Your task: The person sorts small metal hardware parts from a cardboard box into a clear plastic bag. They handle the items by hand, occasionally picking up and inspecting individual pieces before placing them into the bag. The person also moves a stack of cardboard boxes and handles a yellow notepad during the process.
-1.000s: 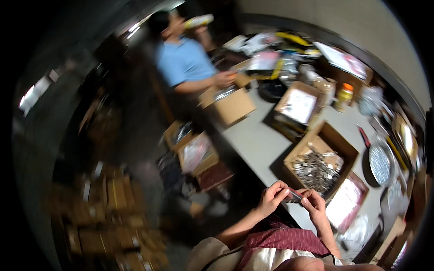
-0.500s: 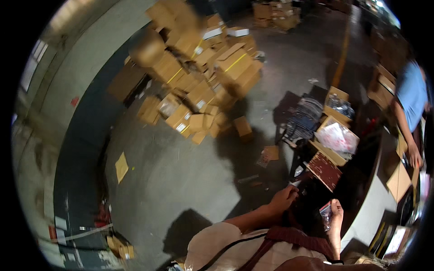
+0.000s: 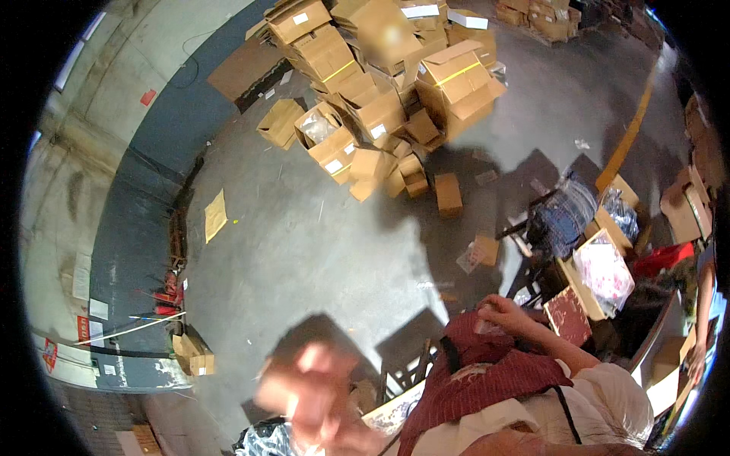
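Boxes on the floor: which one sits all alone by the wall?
The small open cardboard box at the lower left, beside the red tools. The other boxes are heaped in the big pile at the top.

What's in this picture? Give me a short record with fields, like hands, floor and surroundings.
left hand: blurred, raised; grip unclear
right hand: resting on dark red striped cloth, pinching something small and pale
floor: grey concrete
pile of cardboard boxes: heaped on the floor, many open
open box with pink and white contents: beside the right hand
co-worker's arm: at the right edge
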`<state>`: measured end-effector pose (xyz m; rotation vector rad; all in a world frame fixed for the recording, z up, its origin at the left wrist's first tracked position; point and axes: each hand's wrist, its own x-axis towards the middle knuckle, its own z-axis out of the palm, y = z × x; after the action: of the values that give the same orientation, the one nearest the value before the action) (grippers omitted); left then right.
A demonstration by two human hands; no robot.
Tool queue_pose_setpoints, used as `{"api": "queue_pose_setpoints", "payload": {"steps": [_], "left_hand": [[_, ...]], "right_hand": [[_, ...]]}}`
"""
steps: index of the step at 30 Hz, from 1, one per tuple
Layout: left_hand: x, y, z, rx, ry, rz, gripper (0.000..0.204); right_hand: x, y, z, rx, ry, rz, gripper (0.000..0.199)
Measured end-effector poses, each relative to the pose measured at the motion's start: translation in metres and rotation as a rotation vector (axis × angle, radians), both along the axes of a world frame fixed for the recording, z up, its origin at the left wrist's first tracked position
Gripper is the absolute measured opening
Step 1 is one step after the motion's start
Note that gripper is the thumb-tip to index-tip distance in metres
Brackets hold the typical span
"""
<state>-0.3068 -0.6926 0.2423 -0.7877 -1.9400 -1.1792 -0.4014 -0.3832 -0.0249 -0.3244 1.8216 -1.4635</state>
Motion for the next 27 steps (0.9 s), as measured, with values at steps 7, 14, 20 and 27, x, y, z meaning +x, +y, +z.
{"api": "queue_pose_setpoints", "payload": {"steps": [7, 14, 20, 27], "left_hand": [[-0.111, -0.026, 0.030, -0.040, 0.140, -0.036, 0.041], [-0.257, -0.072, 0.041, -0.058, 0.116, 0.015, 0.034], [-0.346, -0.118, 0.052, -0.056, 0.047, 0.058, 0.028], [-0.459, -0.186, 0.033, -0.013, 0.017, 0.022, 0.022]], "right_hand": [[-0.110, -0.060, -0.092, -0.071, 0.142, 0.111, 0.044], [-0.290, -0.114, -0.055, -0.080, 0.275, -0.029, 0.047], [-0.452, -0.150, -0.044, -0.110, 0.095, -0.397, 0.052], [-0.544, -0.240, -0.046, -0.020, 0.298, -0.026, 0.043]]}}
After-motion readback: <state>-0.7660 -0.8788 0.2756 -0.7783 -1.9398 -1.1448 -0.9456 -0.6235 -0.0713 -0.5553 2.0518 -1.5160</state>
